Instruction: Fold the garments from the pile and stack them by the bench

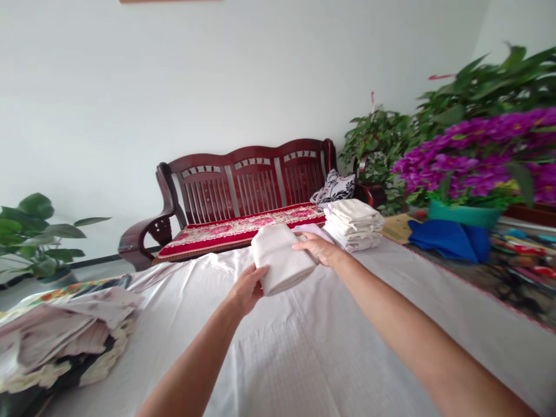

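A folded white cloth (278, 255) is held above the white sheet (304, 347) that covers the table. My left hand (248, 288) grips its near left edge, fingers closed on it. My right hand (316, 247) lies on its right side, fingers curled over the top. Just beyond my right hand stands a stack of folded white cloths (354, 224), with a pale purple cloth (313, 230) beside it.
A heap of unfolded pale cloths (65, 341) lies at the left edge. A dark wooden bench (243, 191) with a red cushion stands behind the table. At the right are a blue cloth (447, 239), a pot of purple flowers (473, 168) and green plants.
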Demonstrator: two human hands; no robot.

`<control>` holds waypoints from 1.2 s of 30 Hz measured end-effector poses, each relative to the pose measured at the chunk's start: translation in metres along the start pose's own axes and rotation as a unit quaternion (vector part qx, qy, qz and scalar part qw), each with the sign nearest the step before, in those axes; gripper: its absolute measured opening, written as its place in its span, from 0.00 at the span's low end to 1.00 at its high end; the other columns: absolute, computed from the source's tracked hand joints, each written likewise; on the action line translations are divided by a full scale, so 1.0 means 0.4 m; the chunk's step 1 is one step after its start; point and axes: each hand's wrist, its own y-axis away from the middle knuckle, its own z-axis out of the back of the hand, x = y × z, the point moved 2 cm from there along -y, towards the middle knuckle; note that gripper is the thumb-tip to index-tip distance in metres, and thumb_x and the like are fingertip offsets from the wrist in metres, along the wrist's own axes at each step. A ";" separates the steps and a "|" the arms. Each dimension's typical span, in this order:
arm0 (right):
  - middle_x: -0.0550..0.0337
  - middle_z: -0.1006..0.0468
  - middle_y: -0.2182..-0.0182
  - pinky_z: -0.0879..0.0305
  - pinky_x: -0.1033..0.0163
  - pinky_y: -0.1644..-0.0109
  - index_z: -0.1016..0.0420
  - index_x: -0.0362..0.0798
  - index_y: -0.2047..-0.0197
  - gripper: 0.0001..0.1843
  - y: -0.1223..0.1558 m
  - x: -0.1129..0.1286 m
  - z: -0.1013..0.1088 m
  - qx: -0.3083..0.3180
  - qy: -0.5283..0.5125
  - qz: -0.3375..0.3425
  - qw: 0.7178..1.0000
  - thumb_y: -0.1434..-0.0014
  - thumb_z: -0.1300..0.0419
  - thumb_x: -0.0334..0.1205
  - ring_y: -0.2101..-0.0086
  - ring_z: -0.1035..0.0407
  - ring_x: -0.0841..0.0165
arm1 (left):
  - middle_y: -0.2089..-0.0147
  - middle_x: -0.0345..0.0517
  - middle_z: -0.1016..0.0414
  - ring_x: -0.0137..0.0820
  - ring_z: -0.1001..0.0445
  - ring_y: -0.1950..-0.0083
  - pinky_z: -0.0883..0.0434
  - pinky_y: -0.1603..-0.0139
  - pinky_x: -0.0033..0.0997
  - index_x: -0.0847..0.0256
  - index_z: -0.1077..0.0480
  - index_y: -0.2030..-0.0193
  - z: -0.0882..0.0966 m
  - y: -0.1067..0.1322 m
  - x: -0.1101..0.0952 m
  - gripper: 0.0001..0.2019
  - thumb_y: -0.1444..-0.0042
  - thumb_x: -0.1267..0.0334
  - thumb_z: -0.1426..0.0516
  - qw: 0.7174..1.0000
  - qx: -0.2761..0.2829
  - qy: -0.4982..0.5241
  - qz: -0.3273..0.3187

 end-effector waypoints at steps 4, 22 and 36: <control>0.55 0.17 0.58 0.26 0.59 0.58 0.29 0.48 0.46 0.29 -0.081 0.054 0.098 -0.026 0.087 0.012 0.996 0.55 0.38 0.34 0.58 0.22 0.60 | 0.56 0.49 0.19 0.33 0.21 0.64 0.24 0.68 0.30 0.62 0.26 0.53 -0.085 -0.113 -0.025 0.14 0.47 0.68 0.36 0.999 -0.014 0.029 -0.005; 0.43 0.35 0.35 0.46 0.54 0.32 0.46 0.44 0.29 0.36 -0.255 -0.091 0.244 -0.190 0.487 0.088 0.848 0.39 0.44 0.30 0.36 0.41 0.56 | 0.72 0.41 0.25 0.24 0.27 0.72 0.29 0.67 0.22 0.65 0.28 0.68 -0.227 -0.408 0.097 0.04 0.50 0.73 0.36 0.998 -0.033 -0.056 0.013; 0.36 0.33 0.37 0.43 0.56 0.35 0.46 0.36 0.30 0.31 -0.237 -0.108 0.236 -0.211 0.529 0.046 0.821 0.35 0.49 0.34 0.38 0.38 0.55 | 0.65 0.38 0.26 0.25 0.27 0.71 0.29 0.68 0.25 0.55 0.33 0.43 -0.232 -0.423 0.090 0.23 0.46 0.67 0.38 0.992 -0.048 -0.117 0.009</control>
